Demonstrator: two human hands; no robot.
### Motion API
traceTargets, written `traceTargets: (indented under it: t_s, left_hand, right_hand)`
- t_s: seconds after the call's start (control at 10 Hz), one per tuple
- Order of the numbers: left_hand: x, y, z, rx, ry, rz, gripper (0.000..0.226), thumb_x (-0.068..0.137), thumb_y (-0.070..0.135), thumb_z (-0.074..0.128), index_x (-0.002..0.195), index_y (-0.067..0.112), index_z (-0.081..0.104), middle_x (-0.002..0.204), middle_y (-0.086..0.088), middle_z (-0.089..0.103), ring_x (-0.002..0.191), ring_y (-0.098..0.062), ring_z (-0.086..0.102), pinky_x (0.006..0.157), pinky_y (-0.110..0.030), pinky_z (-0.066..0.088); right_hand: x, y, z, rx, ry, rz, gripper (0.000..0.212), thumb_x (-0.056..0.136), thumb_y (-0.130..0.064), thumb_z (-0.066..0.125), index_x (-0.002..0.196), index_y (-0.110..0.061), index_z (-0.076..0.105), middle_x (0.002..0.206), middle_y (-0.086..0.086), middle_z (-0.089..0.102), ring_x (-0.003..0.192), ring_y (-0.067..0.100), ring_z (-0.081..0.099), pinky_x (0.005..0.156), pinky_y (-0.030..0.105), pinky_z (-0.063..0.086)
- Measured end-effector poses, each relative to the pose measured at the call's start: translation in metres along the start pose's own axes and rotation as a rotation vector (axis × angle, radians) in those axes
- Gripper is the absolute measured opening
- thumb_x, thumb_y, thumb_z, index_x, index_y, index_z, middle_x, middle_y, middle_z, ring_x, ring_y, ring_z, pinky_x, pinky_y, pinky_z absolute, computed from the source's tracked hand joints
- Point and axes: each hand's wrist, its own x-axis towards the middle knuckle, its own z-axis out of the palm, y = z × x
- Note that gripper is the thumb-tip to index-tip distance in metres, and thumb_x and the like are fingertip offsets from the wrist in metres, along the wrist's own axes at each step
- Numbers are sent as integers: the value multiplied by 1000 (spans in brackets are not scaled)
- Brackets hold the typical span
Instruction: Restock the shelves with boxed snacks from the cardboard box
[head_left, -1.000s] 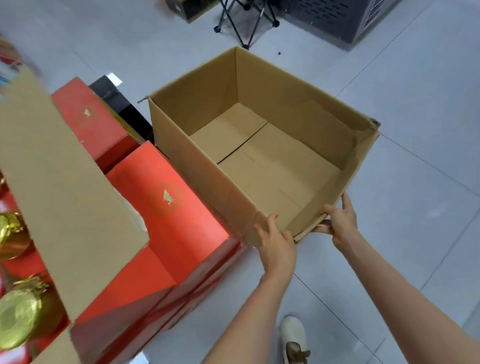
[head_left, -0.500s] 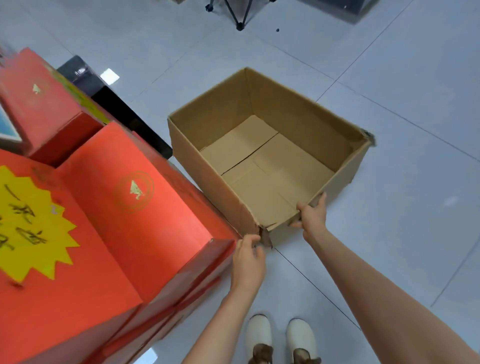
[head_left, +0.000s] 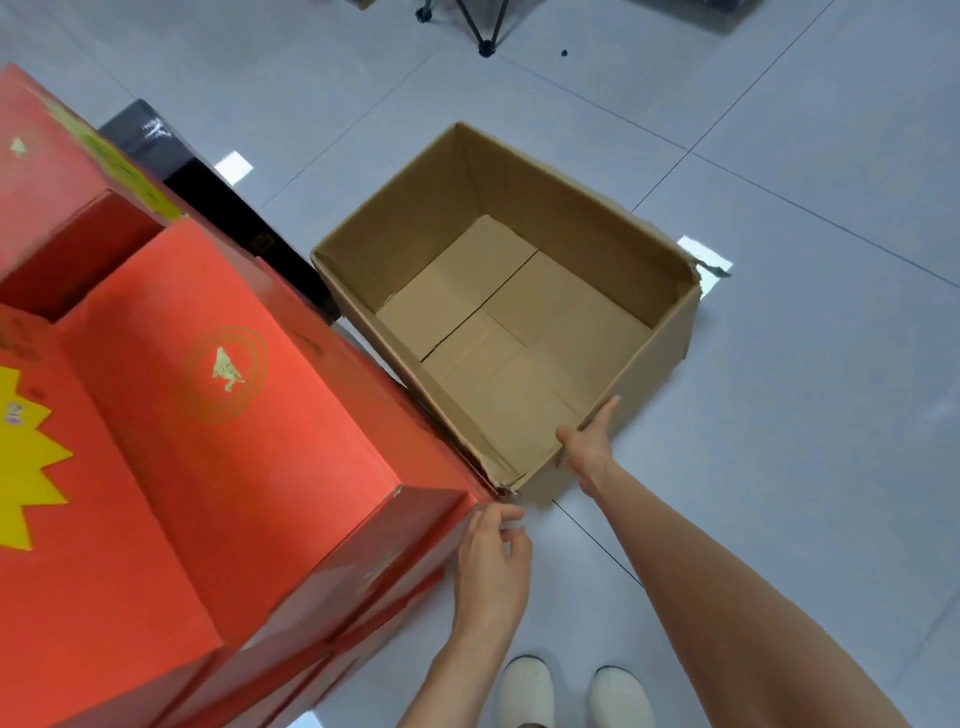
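Centre frame, the cardboard box (head_left: 524, 332) is being gripped by the right hand (head_left: 587, 449), the left hand (head_left: 491, 558) being held loose, empty; its torn corner (head_left: 503, 479) may be ripped further.

A grey tiled floor (head_left: 779, 415) with thin dark grout lines fills the view. At 12 o'clock stand the black legs of a folding stand (head_left: 485, 31), with a small dark speck (head_left: 563, 52) just to their right. At 10 o'clock lies a glossy black box (head_left: 208, 192), a bright reflection (head_left: 234, 166) beside it. At 6 o'clock, a pair of white shoes (head_left: 527, 691), side by side.
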Motion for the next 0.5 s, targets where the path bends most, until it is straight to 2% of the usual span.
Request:
traceTargets:
  t_s: [0.1,0.2,0.3,0.4,0.5]
  left_hand:
    - [2,-4,0,-7,14,5,23,90,3,49,105,15,59,105,3,59,87,-2,52,71,-2,34]
    - [5,-6,2,-28,21,-6,25,89,2,49,110,12,58,110,1,60,93,-9,55,76,-10,36]
    - [9,-4,2,-20,12,-35,25,88,4,50,111,12,57,111,-1,62,96,-15,58,84,-24,43]
    - [9,-1,0,-11,21,-37,25,88,6,51,112,12,56,111,-2,63,101,-18,60,90,-33,45]
    - [9,9,-3,-22,38,-69,27,88,6,51,114,11,56,109,-1,63,100,-19,59,88,-31,45]
  right_hand:
    - [3,3,-1,-24,-70,39,104,87,-7,61,144,-42,-18,152,3,27,121,29,50,73,40,56]
    - [8,8,-6,-94,-132,37,92,83,-8,65,147,-40,7,141,5,46,114,28,56,50,26,48]
    - [-2,4,-16,-119,-120,-21,79,83,-9,65,145,-29,21,128,-1,53,106,23,57,60,29,46]
    - [-10,-8,-31,-141,-129,-42,73,85,-8,64,145,-22,25,117,8,53,99,24,56,55,30,46]
    - [-24,-22,-49,-119,-121,-56,65,87,-8,63,143,-18,30,116,10,52,104,26,56,62,32,48]
